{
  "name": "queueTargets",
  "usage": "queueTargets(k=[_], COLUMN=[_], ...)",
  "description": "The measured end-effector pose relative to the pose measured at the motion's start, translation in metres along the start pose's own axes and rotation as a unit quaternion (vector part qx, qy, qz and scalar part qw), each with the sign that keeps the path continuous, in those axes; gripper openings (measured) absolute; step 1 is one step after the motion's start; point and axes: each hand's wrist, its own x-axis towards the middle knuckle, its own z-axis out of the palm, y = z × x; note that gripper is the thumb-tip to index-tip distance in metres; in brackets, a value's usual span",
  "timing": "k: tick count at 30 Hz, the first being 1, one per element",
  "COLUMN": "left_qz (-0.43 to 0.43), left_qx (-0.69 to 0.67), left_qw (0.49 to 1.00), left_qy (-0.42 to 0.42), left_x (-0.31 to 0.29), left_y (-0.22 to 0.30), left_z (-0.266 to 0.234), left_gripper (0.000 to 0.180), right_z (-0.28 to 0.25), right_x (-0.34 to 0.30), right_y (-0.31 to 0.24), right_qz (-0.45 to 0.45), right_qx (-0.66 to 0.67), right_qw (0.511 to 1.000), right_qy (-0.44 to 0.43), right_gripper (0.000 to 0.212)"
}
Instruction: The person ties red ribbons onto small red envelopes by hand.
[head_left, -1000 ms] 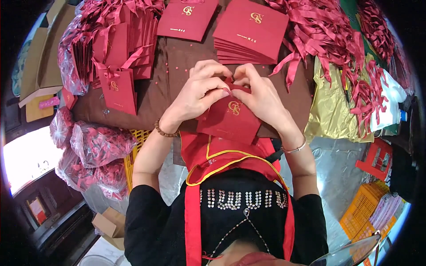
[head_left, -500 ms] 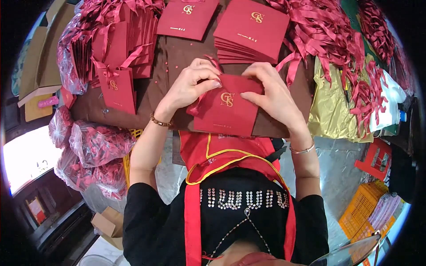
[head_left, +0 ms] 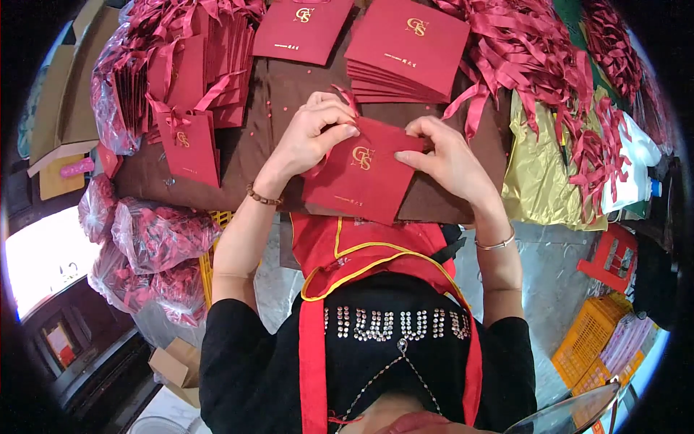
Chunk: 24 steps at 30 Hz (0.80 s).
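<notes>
A flat red paper gift bag [head_left: 354,173] with a gold emblem lies tilted at the table's near edge, between my hands. My left hand [head_left: 318,134] is closed at its upper left corner, thumb and forefinger pinching there. A red ribbon [head_left: 345,94] shows beside those fingers; part of it hangs along the bag's left side. My right hand [head_left: 448,155] grips the upper right edge between thumb and fingers. Just beyond is a stack of flat red bags [head_left: 405,47], with another flat red bag [head_left: 300,32] to its left.
Ribboned red bags [head_left: 191,145] stand at the left of the brown-covered table [head_left: 285,79]. Loose red ribbons [head_left: 528,50] heap at the far right, above gold plastic wrapping [head_left: 531,181]. Plastic sacks [head_left: 163,231] hang at the left; an orange crate [head_left: 589,340] sits at the lower right.
The bag between my hands has turned slightly, its lower edge now slanting down to the right. My right hand's fingers have closed further on its edge; my left hand has barely moved.
</notes>
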Motion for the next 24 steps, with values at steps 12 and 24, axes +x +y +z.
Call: queueTargets(k=[12,24], left_qz=[0.007,-0.004], left_qx=[0.169,0.219], left_qw=[0.981,0.973], left_qy=[0.099,0.072], left_x=[-0.011,-0.015], left_y=[0.048,0.053], left_z=[0.023,0.042], left_gripper=[0.025,0.011], right_z=[0.011,0.012], right_x=[0.000,-0.002], right_y=[0.022,0.013], right_qz=[0.187,0.185], right_qx=[0.312,0.245], right_qw=[0.929,0.950], right_qy=[-0.072,-0.055], right_gripper=[0.022,0.019])
